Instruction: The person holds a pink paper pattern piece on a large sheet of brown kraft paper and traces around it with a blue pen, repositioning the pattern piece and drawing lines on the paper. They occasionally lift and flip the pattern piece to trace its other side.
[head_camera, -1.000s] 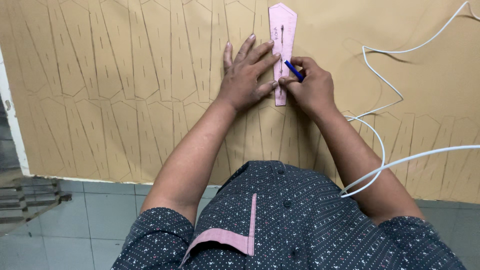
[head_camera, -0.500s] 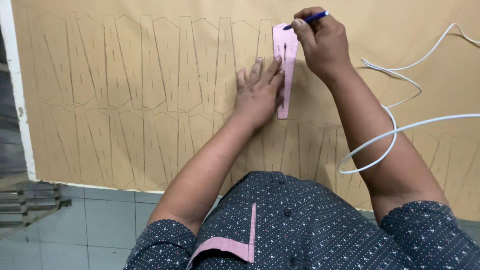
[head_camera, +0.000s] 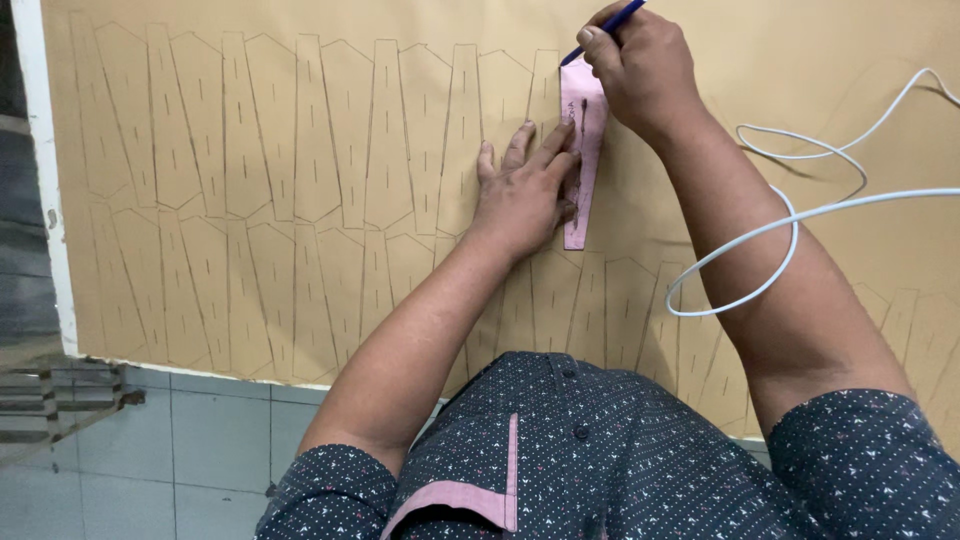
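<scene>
We see rows of traced tapered outlines across the tan sheet (head_camera: 250, 180) on the surface. Our left hand (head_camera: 525, 190) lies flat, fingers spread, pressing the pink template (head_camera: 583, 150) onto the sheet. Our right hand (head_camera: 640, 70) closes its grip on a blue pen (head_camera: 605, 30) at the template's top. A white cable (head_camera: 800, 215) loops at right.

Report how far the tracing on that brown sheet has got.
Done: rows of traced outlines fill the brown sheet left of the hands. In hand: the left hand presses the pink template flat while the right hand runs a blue pen at its top. Left: the sheet's upper right shows bare.
</scene>
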